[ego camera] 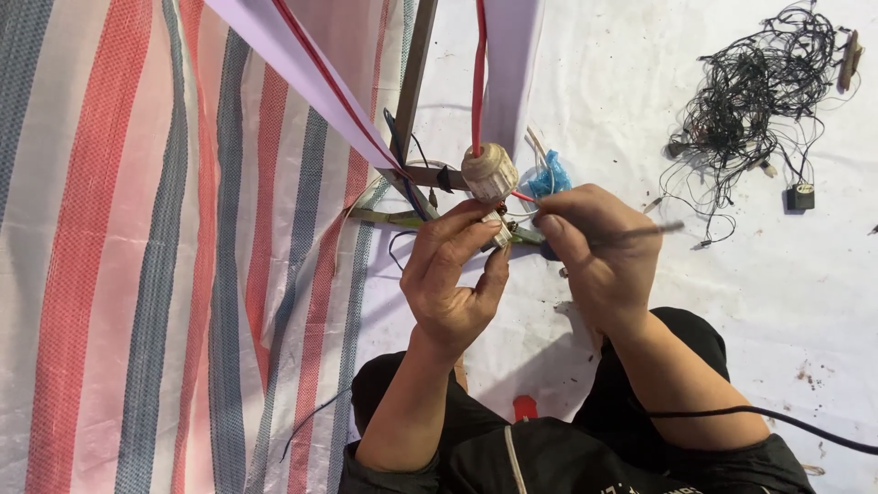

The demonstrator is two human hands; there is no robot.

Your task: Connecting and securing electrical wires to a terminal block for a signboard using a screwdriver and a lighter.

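Observation:
My left hand pinches a small pale electrical part between thumb and fingers. My right hand grips a thin pen-like tool, apparently a soldering iron, whose tip points at that part. Just above the hands hangs a beige spool-shaped part on a red wire, with a thinner red lead running down to the small part. A black cord trails from the right forearm toward the right edge.
A metal stand and pliers lie behind the hands on a white sheet. A tangle of black wires lies at upper right. A striped tarp covers the left. A blue scrap sits beside the spool.

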